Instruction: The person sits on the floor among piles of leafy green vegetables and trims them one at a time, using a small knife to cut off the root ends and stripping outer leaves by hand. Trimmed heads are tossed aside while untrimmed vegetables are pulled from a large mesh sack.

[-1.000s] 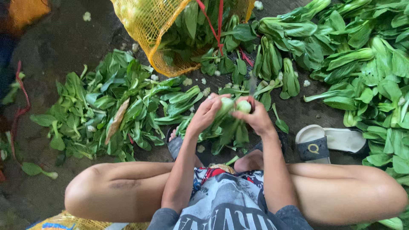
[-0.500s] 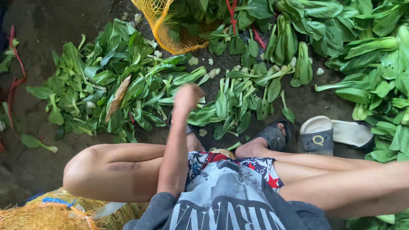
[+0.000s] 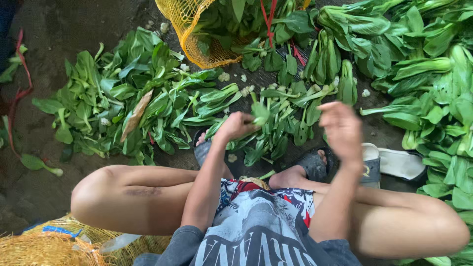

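Both hands have come up again: left hand pinches a bok choy leaf, grip closed; right hand hangs open, empty. Beyond the left grip, a yellow mesh sack holds more bok choy.

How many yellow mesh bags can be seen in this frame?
2. One yellow mesh bag lies open at the top, holding greens; another mesh bag sits at the bottom left beside the person's knee. Others may lie outside view.

Green greens on dark grey ground; yellow net bag; red strings; black sandals; white slipper; grey printed shirt
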Demonstrator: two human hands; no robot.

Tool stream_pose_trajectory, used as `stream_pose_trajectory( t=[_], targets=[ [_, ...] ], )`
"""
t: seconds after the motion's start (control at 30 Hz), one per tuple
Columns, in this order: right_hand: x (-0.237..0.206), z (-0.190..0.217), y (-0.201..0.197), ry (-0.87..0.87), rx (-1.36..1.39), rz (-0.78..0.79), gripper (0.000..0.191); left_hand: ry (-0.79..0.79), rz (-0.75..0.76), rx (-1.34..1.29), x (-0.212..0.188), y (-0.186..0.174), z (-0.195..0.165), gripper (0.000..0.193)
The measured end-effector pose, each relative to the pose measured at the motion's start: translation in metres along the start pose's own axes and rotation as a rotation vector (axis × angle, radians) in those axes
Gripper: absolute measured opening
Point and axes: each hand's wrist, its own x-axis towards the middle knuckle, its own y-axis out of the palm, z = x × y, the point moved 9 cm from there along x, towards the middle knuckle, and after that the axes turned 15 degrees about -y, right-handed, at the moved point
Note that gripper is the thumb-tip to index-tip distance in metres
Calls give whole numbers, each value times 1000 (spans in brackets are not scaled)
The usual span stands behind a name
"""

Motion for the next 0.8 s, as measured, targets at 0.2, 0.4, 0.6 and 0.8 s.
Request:
stream_pose_trajectory(
  t=[0.2, 0.4, 0.6, 0.8],
  targets=[
    [10, -8, 68, 211, -305, 219, 61, 327, 283, -741, -50, -29, -68, 40],
    [14, 3, 67, 42, -342, 140, 57, 401, 318, -822, -43, -18, -68, 36],
    [14, -13, 62, 78, -401, 164, 62, 356, 439, -854, -28, 1, -52, 37],
    [-4, -61, 44, 288, -185, 110, 65, 420, 420, -849, -40, -8, -64, 39]
  ],
)
